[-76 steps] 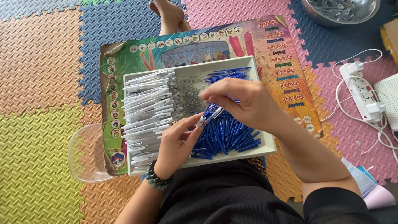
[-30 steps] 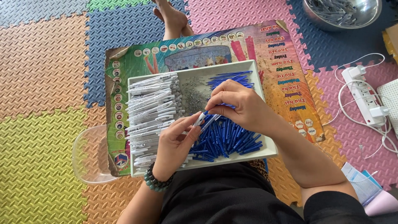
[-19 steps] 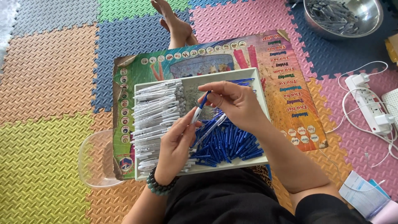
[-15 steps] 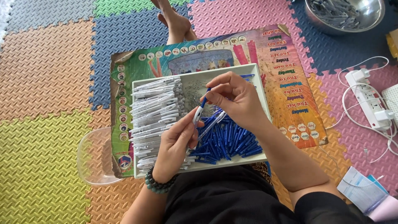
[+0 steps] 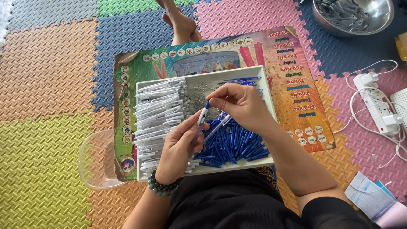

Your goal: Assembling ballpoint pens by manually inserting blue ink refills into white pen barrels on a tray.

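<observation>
A white tray [image 5: 203, 168] rests on my lap, with a stack of white pen barrels [image 5: 159, 110] on its left side and a heap of blue pen parts [image 5: 235, 142] on its right. Small metal springs [image 5: 199, 95] lie scattered at its back. My left hand [image 5: 178, 148] grips a white and blue pen [image 5: 202, 118] upright over the tray. My right hand [image 5: 239, 104] pinches the pen's blue top end and has a thin clear refill tucked beneath its fingers.
The tray sits on a colourful printed board [image 5: 292, 80] over foam puzzle floor mats. A clear plastic bowl [image 5: 99, 163] lies at the left, a metal bowl [image 5: 356, 15] of grey parts at the top right, a white power strip [image 5: 377, 104] at the right. A bare foot [image 5: 180, 21] shows beyond the board.
Both hands have lifted from the blue heap and brought the pen upright; my right fingers have moved onto its top end.
</observation>
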